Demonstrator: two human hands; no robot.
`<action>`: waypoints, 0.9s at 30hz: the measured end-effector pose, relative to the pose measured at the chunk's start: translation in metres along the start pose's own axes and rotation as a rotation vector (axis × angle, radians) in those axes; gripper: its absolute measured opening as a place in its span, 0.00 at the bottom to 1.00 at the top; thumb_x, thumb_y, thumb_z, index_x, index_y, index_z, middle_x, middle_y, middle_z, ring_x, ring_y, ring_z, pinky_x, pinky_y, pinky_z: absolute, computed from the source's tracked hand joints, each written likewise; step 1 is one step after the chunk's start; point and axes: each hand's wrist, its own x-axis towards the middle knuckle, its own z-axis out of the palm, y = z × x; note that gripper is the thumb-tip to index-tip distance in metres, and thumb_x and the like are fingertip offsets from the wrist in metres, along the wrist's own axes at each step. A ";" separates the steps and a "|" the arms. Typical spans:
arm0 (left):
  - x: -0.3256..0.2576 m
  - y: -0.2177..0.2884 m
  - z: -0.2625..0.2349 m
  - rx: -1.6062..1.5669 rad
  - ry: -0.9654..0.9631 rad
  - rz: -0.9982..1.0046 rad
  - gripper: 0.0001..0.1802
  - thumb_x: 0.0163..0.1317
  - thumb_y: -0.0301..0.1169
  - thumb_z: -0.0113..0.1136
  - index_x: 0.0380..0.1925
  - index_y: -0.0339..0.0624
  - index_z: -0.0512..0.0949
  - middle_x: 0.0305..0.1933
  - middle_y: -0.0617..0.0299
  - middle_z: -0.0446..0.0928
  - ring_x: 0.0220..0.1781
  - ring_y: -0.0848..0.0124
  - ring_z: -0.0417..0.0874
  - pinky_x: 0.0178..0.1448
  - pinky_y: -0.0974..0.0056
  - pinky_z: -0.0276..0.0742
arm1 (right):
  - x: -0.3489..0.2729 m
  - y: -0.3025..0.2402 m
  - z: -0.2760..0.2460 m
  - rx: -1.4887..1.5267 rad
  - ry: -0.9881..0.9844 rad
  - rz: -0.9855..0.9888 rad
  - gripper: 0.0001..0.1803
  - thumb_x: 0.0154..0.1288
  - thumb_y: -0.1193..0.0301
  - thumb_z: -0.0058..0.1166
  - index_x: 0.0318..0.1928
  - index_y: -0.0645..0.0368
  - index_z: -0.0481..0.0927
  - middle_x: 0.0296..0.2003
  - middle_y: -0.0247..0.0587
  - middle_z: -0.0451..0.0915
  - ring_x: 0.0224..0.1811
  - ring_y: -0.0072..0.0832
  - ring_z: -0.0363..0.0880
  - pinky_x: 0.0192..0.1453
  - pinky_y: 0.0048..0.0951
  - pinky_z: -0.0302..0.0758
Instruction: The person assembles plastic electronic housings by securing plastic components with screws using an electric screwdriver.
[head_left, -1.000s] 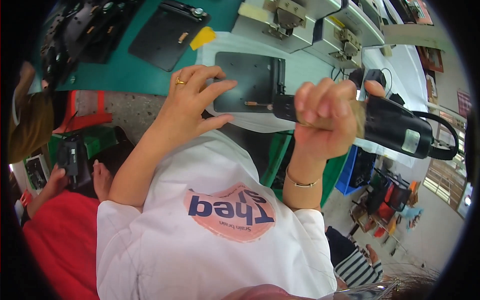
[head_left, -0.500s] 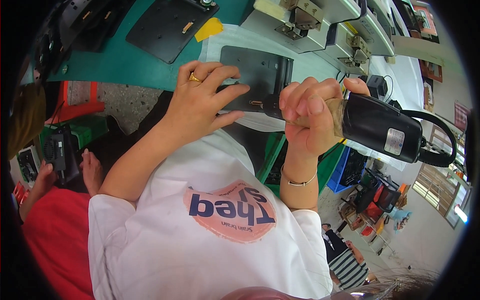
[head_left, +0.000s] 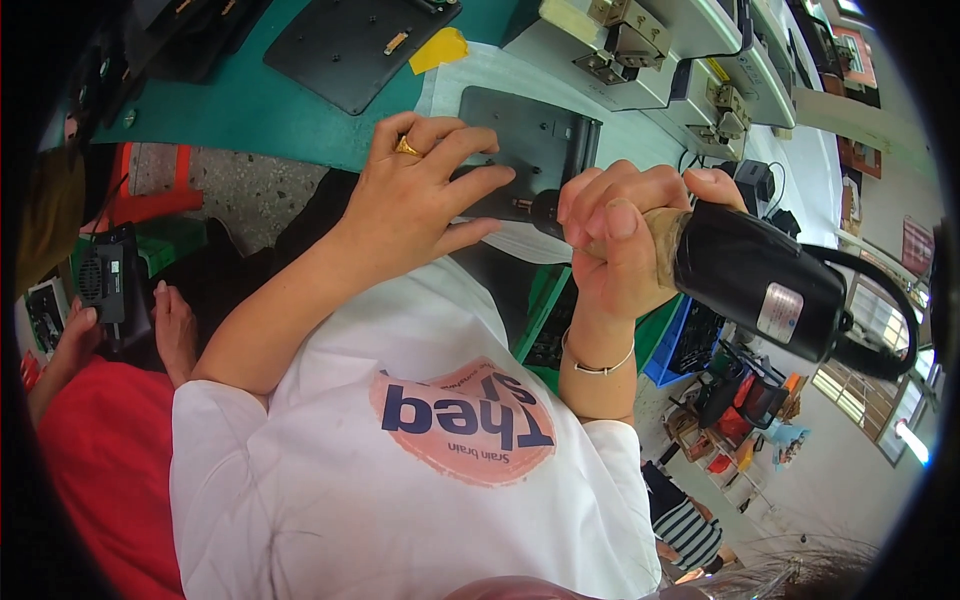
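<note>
My right hand (head_left: 630,235) is wrapped round the front part of a black electric screwdriver (head_left: 755,280), which has tan tape at its grip and a cord looping from its back end. Its tip end points left, low over a dark flat panel (head_left: 525,130) with small holes and a raised right edge. A small copper-coloured connector (head_left: 523,204) shows close to the tip; whether the bit touches anything cannot be made out. Over the panel's left side rests my left hand (head_left: 425,185), fingers apart and slightly bent, a gold ring on one. Its fingers hide part of the panel.
Another dark panel (head_left: 350,50) lies on the green bench mat (head_left: 240,115), beside a yellow piece (head_left: 438,50). Grey metal machines (head_left: 610,55) stand behind. A blue crate (head_left: 685,345) is at right. At left, a co-worker's hands (head_left: 175,335) are near a black device (head_left: 110,285).
The whole view has shifted slightly, with the bench things a little further right. The screwdriver's back end sits lower. Both hands keep their places at the panel.
</note>
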 end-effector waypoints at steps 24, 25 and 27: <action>-0.001 0.001 0.001 -0.019 0.024 0.011 0.25 0.45 0.43 0.72 0.46 0.55 0.79 0.55 0.68 0.71 0.58 0.67 0.70 0.64 0.53 0.55 | -0.013 0.002 0.010 -0.138 -0.021 -0.011 0.24 0.64 0.79 0.58 0.54 0.52 0.60 0.23 0.38 0.72 0.16 0.29 0.69 0.22 0.31 0.71; -0.002 0.001 0.001 -0.015 0.026 0.016 0.26 0.44 0.43 0.72 0.47 0.55 0.79 0.55 0.68 0.71 0.58 0.67 0.70 0.64 0.53 0.55 | -0.014 0.001 0.012 -0.157 0.008 -0.012 0.25 0.64 0.79 0.58 0.55 0.52 0.60 0.23 0.38 0.73 0.17 0.28 0.70 0.23 0.31 0.71; 0.000 0.000 0.001 -0.013 0.026 0.015 0.26 0.45 0.43 0.72 0.47 0.55 0.79 0.55 0.68 0.71 0.58 0.67 0.70 0.64 0.53 0.55 | -0.013 -0.004 0.021 -0.152 0.089 0.021 0.27 0.61 0.82 0.59 0.55 0.56 0.59 0.23 0.38 0.75 0.19 0.26 0.72 0.27 0.29 0.74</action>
